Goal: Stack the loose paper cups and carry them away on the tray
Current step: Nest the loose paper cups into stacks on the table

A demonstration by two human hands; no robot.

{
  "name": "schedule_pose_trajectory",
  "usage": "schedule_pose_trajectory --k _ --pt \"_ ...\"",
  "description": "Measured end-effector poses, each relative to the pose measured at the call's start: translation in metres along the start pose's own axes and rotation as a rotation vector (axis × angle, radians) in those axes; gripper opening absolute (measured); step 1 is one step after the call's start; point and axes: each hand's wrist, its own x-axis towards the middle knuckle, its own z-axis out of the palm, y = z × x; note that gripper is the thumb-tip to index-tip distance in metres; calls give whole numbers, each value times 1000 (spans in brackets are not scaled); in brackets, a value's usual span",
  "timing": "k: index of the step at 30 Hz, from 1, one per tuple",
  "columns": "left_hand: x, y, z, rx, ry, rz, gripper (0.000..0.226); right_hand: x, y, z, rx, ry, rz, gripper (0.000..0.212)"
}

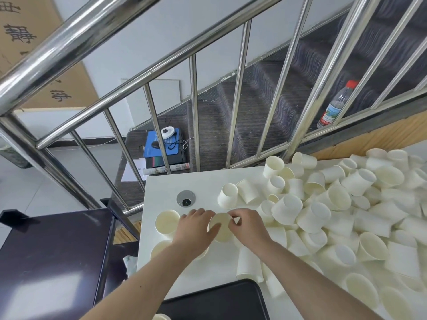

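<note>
I hold one paper cup (221,228) between both hands over the white bench (203,181), mouth up and axis near upright: my left hand (196,227) curls round its left wall and my right hand (248,225) pinches the far rim. The open cup (167,221) just to the left lies nearest my left grip, so I judge nesting goes that way; the loose cups (335,204) heap to my right, the dark tray (219,301) nearest me. The only writing is dark characters on a cardboard sheet (34,54), unreadable to me; the bottle (336,105) label is too small.
</note>
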Motion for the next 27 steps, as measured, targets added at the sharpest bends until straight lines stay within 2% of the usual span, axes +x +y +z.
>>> schedule_pose_trajectory --k 3,5,9,12,17,19,22,24,26,27 --pt "13 3 -1 -47 5 -85 25 -2 3 -10 49 29 -21 17" --pt "21 2 -1 -43 -35 -146 23 -4 13 -16 -105 55 -38 25" --pt "34 -4 1 65 -120 -199 17 -9 35 -21 -493 -175 -3 52" --pt "39 -6 5 99 -166 -244 22 -9 41 -18 -506 -231 13 59" --pt "42 -8 7 148 -223 -285 26 -2 44 -11 -482 -283 56 57" --pt "42 -10 7 154 -240 -289 26 1 42 -11 -464 -257 67 55" --pt "42 -12 6 117 -229 -295 22 8 41 -13 -309 -110 89 50" --pt "41 -13 4 86 -191 -276 18 14 38 -16 -81 25 158 47" --pt "39 -16 3 27 -141 -213 33 19 33 -19 162 152 198 22" --pt "38 -17 2 -21 -119 -158 45 21 28 -22 276 191 227 22"
